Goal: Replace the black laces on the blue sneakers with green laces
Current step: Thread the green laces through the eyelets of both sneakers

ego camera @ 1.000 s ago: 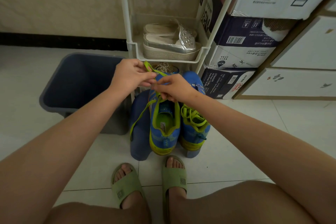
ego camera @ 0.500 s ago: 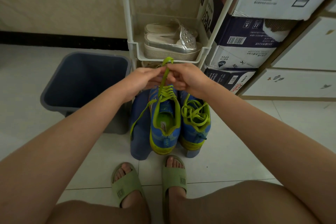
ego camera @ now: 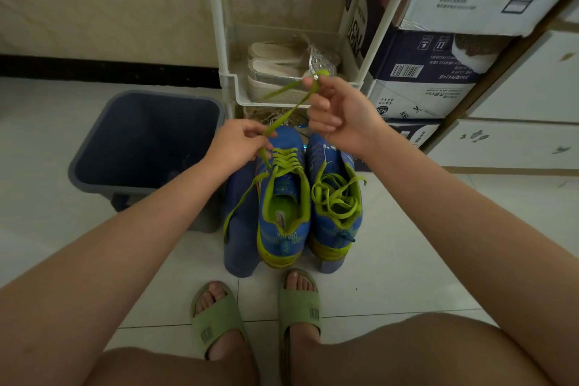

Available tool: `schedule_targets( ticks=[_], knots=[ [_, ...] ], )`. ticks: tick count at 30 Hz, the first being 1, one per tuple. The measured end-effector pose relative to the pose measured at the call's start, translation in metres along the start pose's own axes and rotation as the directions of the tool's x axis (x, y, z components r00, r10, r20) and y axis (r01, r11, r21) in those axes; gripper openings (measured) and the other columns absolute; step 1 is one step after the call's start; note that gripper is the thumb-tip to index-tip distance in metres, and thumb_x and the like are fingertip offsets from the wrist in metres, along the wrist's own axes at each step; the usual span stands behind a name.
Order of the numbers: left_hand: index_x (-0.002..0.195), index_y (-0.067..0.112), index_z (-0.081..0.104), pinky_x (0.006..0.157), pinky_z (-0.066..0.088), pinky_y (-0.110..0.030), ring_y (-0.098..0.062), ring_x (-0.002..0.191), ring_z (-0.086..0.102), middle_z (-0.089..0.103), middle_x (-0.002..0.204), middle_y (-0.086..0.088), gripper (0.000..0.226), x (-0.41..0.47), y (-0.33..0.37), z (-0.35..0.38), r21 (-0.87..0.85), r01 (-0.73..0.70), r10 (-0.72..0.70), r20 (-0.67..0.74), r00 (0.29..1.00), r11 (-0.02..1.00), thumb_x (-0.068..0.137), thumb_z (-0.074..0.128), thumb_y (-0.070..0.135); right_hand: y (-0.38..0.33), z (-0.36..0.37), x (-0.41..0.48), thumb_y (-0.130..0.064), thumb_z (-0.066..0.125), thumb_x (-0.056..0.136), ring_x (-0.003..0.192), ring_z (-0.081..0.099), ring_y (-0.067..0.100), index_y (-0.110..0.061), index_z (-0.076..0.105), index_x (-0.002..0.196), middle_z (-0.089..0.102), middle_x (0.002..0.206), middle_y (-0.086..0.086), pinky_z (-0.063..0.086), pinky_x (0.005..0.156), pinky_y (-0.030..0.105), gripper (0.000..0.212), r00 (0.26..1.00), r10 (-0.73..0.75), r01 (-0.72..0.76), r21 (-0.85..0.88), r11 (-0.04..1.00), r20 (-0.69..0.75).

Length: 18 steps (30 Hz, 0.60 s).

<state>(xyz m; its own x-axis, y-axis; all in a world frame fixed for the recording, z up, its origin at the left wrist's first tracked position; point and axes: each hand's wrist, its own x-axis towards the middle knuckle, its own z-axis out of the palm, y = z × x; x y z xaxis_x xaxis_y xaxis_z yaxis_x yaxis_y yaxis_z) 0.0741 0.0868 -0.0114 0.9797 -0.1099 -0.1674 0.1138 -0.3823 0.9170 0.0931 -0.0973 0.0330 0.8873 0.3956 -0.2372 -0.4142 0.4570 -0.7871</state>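
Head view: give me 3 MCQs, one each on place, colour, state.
1. The bin stands where, relative to the blue sneakers? A on their left; B on their right; C behind them.
2. Lace colour on both sneakers? A black; B green; C white.
3. The green lace is: A stretched between left hand and right hand; B lying loose, untouched; C tied in a bow.
Key: 1A, bin sits off their left side; 2B, green criss-crosses on both; 3A, both hands pinch it.

A home storage corner is indicated: a white shoe rack [ego camera: 233,84] holding silver sandals [ego camera: 275,69] is seen at 12 o'clock, cardboard boxes [ego camera: 423,94] are stacked at 2 o'clock, and a bin [ego camera: 134,122] is set at 10 o'clock on a tiled floor [ego camera: 391,260].
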Motion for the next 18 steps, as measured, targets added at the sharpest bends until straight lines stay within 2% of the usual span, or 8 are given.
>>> schedule_targets(
  ticks=[4,7,9,11,13,15,17,18],
  knots=[
    [0.097,0.008,0.068,0.060,0.051,-0.008,-0.006,0.063,0.062,0.067,0.080,-0.003,0.024,0.002,-0.005,-0.001,0.119,0.010,0.000,-0.085,0.996,0.993,0.093,0.046,-0.002,-0.003,-0.005,-0.003,-0.023,0.037,0.101,0.034,0.025,0.004,-0.011,0.057,0.091,0.041,0.050,-0.006,0.023,0.036,0.016,0.026,1.000,-0.020,0.019,-0.051,0.999,-0.019],
    [0.092,0.007,0.068,0.062,0.050,-0.006,0.001,0.060,0.061,0.065,0.074,-0.001,0.032,0.001,-0.002,-0.001,0.127,0.000,0.007,-0.054,0.998,0.992,0.093,0.039,-0.008,-0.001,-0.009,-0.003,-0.025,0.032,0.103,0.034,0.025,0.005,-0.010,0.058,0.095,0.042,0.050,-0.005,0.025,0.035,0.017,0.031,0.999,-0.027,0.026,-0.014,1.000,-0.039],
    [0.089,0.006,0.069,0.070,0.052,-0.011,0.000,0.065,0.062,0.065,0.073,-0.003,0.039,0.001,0.003,0.001,0.099,-0.015,0.017,-0.024,1.000,0.995,0.088,0.036,-0.015,0.001,-0.008,-0.002,-0.024,0.030,0.103,0.033,0.026,0.005,-0.009,0.058,0.097,0.043,0.049,-0.004,0.025,0.034,0.017,0.033,0.999,-0.018,0.019,0.015,1.000,-0.039],
    [0.080,0.009,0.068,0.073,0.051,-0.015,-0.003,0.072,0.059,0.064,0.075,-0.006,0.046,0.000,0.009,0.005,0.037,-0.015,0.016,-0.028,0.999,0.999,0.084,0.032,-0.020,0.002,-0.008,-0.002,-0.023,0.030,0.101,0.031,0.025,0.005,-0.010,0.057,0.096,0.044,0.050,-0.004,0.025,0.033,0.017,0.031,0.999,-0.011,0.013,0.069,0.998,-0.032],
    [0.074,0.014,0.065,0.065,0.048,-0.008,-0.003,0.073,0.057,0.063,0.078,-0.005,0.049,-0.002,0.015,0.007,-0.046,-0.001,0.000,-0.033,0.999,0.999,0.083,0.032,-0.020,0.000,-0.009,-0.003,-0.022,0.034,0.100,0.032,0.027,0.005,-0.011,0.057,0.093,0.043,0.052,-0.004,0.025,0.033,0.016,0.026,0.999,-0.014,0.020,0.153,0.988,-0.040],
    [0.078,0.017,0.065,0.058,0.044,-0.006,-0.003,0.071,0.057,0.063,0.076,0.003,0.048,-0.003,0.022,0.006,-0.138,0.037,-0.035,0.015,0.999,0.990,0.082,0.032,-0.018,-0.001,-0.012,-0.005,-0.021,0.038,0.099,0.034,0.029,0.005,-0.011,0.056,0.093,0.044,0.054,-0.004,0.026,0.035,0.016,0.021,0.998,-0.012,0.025,0.199,0.980,-0.065],
    [0.086,0.017,0.066,0.068,0.044,-0.015,-0.005,0.070,0.057,0.063,0.065,0.010,0.045,-0.002,0.028,0.000,-0.285,0.083,-0.059,0.091,0.994,0.955,0.084,0.033,-0.013,0.001,-0.014,-0.006,-0.024,0.044,0.099,0.035,0.030,0.004,-0.010,0.053,0.097,0.047,0.056,-0.003,0.028,0.035,0.014,0.017,0.994,0.022,-0.011,0.108,0.994,-0.105],
    [0.089,0.016,0.066,0.075,0.044,-0.020,-0.006,0.073,0.058,0.063,0.062,0.012,0.040,-0.002,0.030,-0.002,-0.359,0.112,-0.071,0.124,0.990,0.927,0.088,0.035,-0.008,0.004,-0.014,-0.007,-0.030,0.047,0.098,0.036,0.030,0.003,-0.008,0.051,0.102,0.049,0.058,-0.003,0.029,0.035,0.014,0.022,0.988,0.071,-0.068,0.025,0.997,-0.134]
  ],
)
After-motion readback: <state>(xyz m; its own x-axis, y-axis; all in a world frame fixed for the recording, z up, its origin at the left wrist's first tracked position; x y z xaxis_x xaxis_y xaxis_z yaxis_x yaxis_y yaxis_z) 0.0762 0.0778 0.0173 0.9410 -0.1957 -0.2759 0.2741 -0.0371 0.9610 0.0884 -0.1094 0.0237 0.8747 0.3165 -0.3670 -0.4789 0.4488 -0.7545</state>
